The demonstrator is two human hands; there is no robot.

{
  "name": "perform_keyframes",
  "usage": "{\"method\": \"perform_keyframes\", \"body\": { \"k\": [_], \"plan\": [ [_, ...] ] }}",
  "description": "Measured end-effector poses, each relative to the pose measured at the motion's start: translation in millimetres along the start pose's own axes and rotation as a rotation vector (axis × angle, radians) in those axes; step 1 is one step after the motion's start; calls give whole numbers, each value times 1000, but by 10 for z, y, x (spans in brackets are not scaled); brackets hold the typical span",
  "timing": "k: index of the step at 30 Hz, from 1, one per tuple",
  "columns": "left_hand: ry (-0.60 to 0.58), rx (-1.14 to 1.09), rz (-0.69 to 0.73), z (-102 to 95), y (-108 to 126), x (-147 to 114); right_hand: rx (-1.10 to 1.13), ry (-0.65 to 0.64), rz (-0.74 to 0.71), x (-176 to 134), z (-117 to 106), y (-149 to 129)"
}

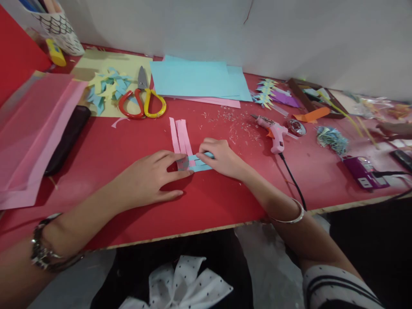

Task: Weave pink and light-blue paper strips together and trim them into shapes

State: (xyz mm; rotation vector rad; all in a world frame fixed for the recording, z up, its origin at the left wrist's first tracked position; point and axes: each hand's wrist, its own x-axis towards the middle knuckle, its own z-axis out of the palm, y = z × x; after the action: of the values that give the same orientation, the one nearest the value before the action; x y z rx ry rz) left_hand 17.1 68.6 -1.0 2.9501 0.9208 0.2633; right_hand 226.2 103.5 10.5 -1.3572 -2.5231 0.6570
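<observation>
Pink paper strips (182, 135) lie on the red table, running away from me. Light blue paper strips (203, 168) cross their near ends and look interlaced with them. My left hand (156, 175) rests with spread fingers, its fingertips pressing on the left end of the crossing. On the right, my right hand (222, 159) is closed, with thumb and curled fingers on a blue strip. The fingers cover part of the crossing, so the exact weave is partly hidden.
Red-and-yellow-handled scissors (142, 96) lie beyond my left hand, near cut paper bits (107, 88). Blue sheets (193, 79) are at the back. A pink glue gun (275, 134) with a black cord and a purple power socket box (365, 171) sit rightward. Another person's hand (394, 130) shows far right.
</observation>
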Motion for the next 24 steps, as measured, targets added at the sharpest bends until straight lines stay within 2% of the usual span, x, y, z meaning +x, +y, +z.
{"method": "perform_keyframes", "body": {
  "k": [7,12,15,18,21,24],
  "plan": [
    [6,-40,-12,-13,6,6,-1,80,7,2,32,40],
    [13,-77,7,5,-7,6,-27,74,-8,0,30,54],
    [63,-57,19,18,-20,4,-16,75,-11,0,28,54],
    [136,-81,-79,35,-32,11,-2,67,-22,3,29,62],
    [133,-148,-209,59,-34,30,4,41,-45,10,24,71],
    [112,-173,-259,79,-20,53,9,13,-53,15,15,69]
  ]
}}
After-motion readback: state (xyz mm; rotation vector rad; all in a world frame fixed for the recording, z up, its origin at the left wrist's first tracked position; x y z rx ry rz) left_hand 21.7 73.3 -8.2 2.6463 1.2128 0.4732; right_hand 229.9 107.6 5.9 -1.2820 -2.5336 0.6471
